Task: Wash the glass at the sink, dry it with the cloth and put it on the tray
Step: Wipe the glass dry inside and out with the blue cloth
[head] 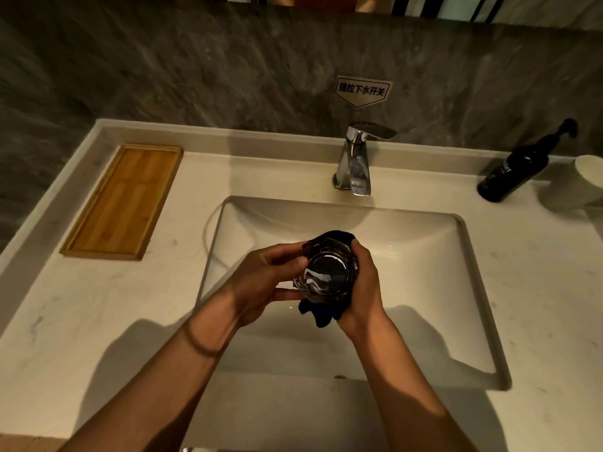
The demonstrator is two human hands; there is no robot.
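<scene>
Dim warm light, grey stone wall [195,70], pale countertop [81,321].

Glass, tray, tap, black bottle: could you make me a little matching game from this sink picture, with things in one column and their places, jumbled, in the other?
Things:
1. glass
2. wooden tray
3. tap
4. black pump bottle

Places:
A. on the counter at the far right, beside a white cup
B. on the counter, left of the basin
C. behind the basin, in the middle of its back edge
D. over the basin, held in both hands with a dark blue cloth

Pairs: 1-D, 2-B, 3-C, 4-A
</scene>
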